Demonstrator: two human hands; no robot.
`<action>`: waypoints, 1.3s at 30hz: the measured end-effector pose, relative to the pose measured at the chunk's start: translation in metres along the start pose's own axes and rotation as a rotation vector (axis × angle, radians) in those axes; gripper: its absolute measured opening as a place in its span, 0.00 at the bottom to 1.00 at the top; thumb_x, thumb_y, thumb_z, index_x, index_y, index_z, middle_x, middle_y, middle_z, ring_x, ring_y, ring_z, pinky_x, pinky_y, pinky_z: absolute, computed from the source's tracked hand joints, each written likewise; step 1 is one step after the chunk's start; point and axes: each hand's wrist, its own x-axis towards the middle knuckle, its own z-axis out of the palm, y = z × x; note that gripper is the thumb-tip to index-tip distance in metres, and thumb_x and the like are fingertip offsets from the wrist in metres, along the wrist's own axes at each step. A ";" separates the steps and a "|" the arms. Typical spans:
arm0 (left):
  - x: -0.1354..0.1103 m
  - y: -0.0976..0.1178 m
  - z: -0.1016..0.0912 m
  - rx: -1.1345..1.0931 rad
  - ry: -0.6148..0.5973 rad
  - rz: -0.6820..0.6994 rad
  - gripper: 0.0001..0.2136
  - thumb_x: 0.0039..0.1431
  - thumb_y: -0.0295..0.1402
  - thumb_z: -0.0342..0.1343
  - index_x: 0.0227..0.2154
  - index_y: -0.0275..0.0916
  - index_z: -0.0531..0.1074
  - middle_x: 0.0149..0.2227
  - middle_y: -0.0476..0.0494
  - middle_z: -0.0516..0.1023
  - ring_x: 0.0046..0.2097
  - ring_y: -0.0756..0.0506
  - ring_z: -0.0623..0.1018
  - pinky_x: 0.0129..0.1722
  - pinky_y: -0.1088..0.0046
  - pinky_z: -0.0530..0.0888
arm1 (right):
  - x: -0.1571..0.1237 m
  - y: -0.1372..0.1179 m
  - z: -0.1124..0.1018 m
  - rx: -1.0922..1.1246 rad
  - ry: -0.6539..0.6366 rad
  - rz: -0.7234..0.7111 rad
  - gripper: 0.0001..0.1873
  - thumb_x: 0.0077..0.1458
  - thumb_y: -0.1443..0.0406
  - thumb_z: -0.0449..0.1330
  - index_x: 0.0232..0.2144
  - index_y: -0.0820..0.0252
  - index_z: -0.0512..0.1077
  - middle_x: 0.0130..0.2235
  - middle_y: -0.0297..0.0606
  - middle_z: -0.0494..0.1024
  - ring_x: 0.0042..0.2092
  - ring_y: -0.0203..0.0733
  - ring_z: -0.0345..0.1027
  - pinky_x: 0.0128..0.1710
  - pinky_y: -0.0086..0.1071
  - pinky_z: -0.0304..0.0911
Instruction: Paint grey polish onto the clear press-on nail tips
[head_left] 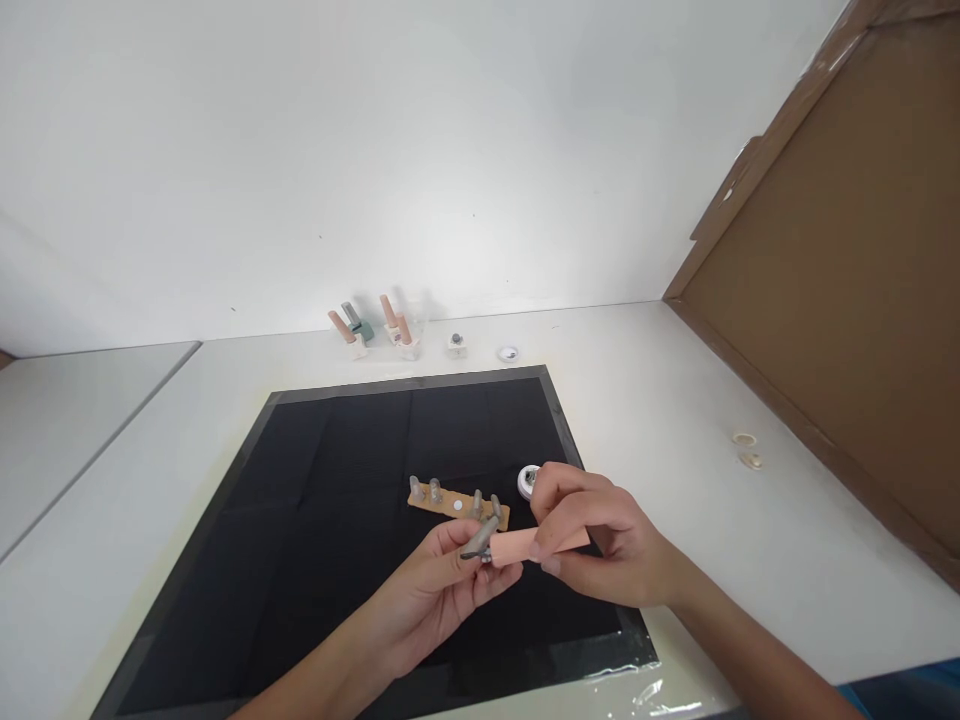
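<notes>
Above the front part of a black mat (337, 470), my left hand (435, 590) is closed on a small grey metal hook (480, 541). My right hand (600, 540) is closed on a pale pink wooden piece (525, 546) that meets the hook between the two hands. A wooden strip with several metal pegs (454, 500) lies on the mat just behind my fingers. A small white round part (528, 481) sits beside my right hand's knuckles.
At the back of the white table (675, 400) stand small pink-and-white parts (349, 333), (397, 330), a tiny white piece (456, 344) and a white ring (508, 352). Two pale rings (747, 450) lie at the right. A brown board (847, 290) leans at the right.
</notes>
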 end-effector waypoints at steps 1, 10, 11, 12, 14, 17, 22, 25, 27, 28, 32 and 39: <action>0.000 0.000 0.000 0.003 -0.009 0.000 0.07 0.41 0.24 0.68 0.25 0.33 0.77 0.24 0.49 0.77 0.29 0.54 0.76 0.45 0.72 0.72 | 0.000 0.000 0.000 -0.008 0.001 0.003 0.15 0.47 0.80 0.55 0.31 0.57 0.73 0.29 0.32 0.63 0.28 0.32 0.59 0.26 0.26 0.57; 0.000 -0.001 -0.005 0.017 -0.039 0.006 0.06 0.43 0.25 0.67 0.26 0.33 0.77 0.24 0.50 0.75 0.30 0.54 0.76 0.45 0.72 0.71 | -0.001 -0.003 0.000 -0.003 -0.009 0.029 0.21 0.39 0.84 0.51 0.27 0.59 0.74 0.28 0.30 0.59 0.27 0.30 0.56 0.25 0.26 0.52; 0.000 -0.001 -0.004 0.020 -0.037 0.007 0.06 0.42 0.25 0.68 0.26 0.33 0.77 0.24 0.50 0.75 0.30 0.53 0.75 0.45 0.72 0.71 | -0.001 -0.003 -0.001 -0.004 -0.015 0.028 0.20 0.40 0.84 0.51 0.26 0.59 0.74 0.28 0.31 0.59 0.27 0.31 0.56 0.25 0.27 0.52; 0.000 -0.001 -0.004 0.023 -0.034 0.006 0.07 0.42 0.25 0.68 0.26 0.34 0.77 0.24 0.50 0.75 0.30 0.53 0.75 0.45 0.72 0.72 | -0.001 -0.002 -0.001 -0.005 -0.020 0.029 0.20 0.40 0.84 0.51 0.26 0.59 0.74 0.27 0.31 0.59 0.27 0.31 0.55 0.25 0.27 0.51; 0.000 0.000 -0.004 0.030 -0.023 0.007 0.07 0.41 0.26 0.68 0.26 0.34 0.77 0.24 0.49 0.75 0.30 0.53 0.76 0.44 0.71 0.72 | -0.001 -0.001 -0.001 -0.003 -0.030 0.036 0.19 0.41 0.83 0.51 0.25 0.59 0.74 0.27 0.31 0.59 0.27 0.32 0.55 0.25 0.28 0.51; 0.001 0.001 -0.003 0.046 -0.005 0.003 0.08 0.40 0.26 0.69 0.26 0.33 0.78 0.24 0.48 0.75 0.31 0.52 0.76 0.43 0.72 0.72 | -0.002 0.000 -0.001 0.010 -0.033 0.040 0.19 0.42 0.83 0.52 0.25 0.59 0.75 0.27 0.31 0.58 0.27 0.31 0.54 0.25 0.27 0.51; 0.002 0.002 -0.003 0.045 0.019 -0.003 0.09 0.38 0.26 0.70 0.25 0.33 0.78 0.24 0.48 0.75 0.30 0.53 0.75 0.43 0.73 0.73 | -0.002 0.001 -0.001 0.014 -0.031 0.031 0.18 0.44 0.83 0.52 0.24 0.59 0.74 0.27 0.31 0.57 0.27 0.31 0.54 0.23 0.27 0.49; 0.002 0.001 -0.003 0.031 0.017 -0.007 0.09 0.38 0.26 0.69 0.26 0.33 0.78 0.24 0.48 0.76 0.29 0.54 0.75 0.43 0.73 0.73 | -0.003 0.001 -0.001 0.000 -0.031 0.013 0.18 0.45 0.84 0.52 0.24 0.59 0.74 0.27 0.30 0.56 0.27 0.31 0.53 0.24 0.27 0.49; 0.002 0.001 -0.003 0.023 0.003 -0.006 0.09 0.39 0.25 0.69 0.27 0.33 0.78 0.23 0.48 0.76 0.28 0.55 0.75 0.42 0.74 0.73 | -0.003 0.002 0.000 -0.011 -0.026 -0.001 0.18 0.45 0.84 0.53 0.23 0.60 0.74 0.27 0.30 0.56 0.27 0.31 0.53 0.25 0.27 0.49; 0.003 0.001 -0.003 0.017 -0.006 -0.004 0.08 0.40 0.25 0.69 0.27 0.32 0.78 0.23 0.48 0.76 0.27 0.55 0.75 0.42 0.74 0.74 | -0.003 0.002 0.000 -0.013 -0.022 -0.003 0.17 0.46 0.83 0.54 0.23 0.60 0.74 0.27 0.30 0.56 0.27 0.31 0.53 0.25 0.28 0.50; 0.002 0.001 -0.003 0.001 -0.025 0.004 0.07 0.41 0.25 0.68 0.26 0.32 0.78 0.23 0.48 0.77 0.27 0.55 0.75 0.43 0.73 0.74 | -0.004 0.002 0.000 0.014 0.000 0.018 0.16 0.49 0.82 0.54 0.23 0.60 0.74 0.27 0.31 0.57 0.27 0.31 0.53 0.23 0.27 0.49; 0.000 0.001 -0.003 0.021 -0.061 0.005 0.05 0.45 0.26 0.67 0.26 0.32 0.77 0.25 0.48 0.77 0.27 0.56 0.74 0.46 0.72 0.73 | -0.006 0.003 -0.004 0.073 0.027 0.073 0.15 0.50 0.79 0.55 0.23 0.58 0.74 0.27 0.31 0.57 0.26 0.32 0.53 0.24 0.29 0.49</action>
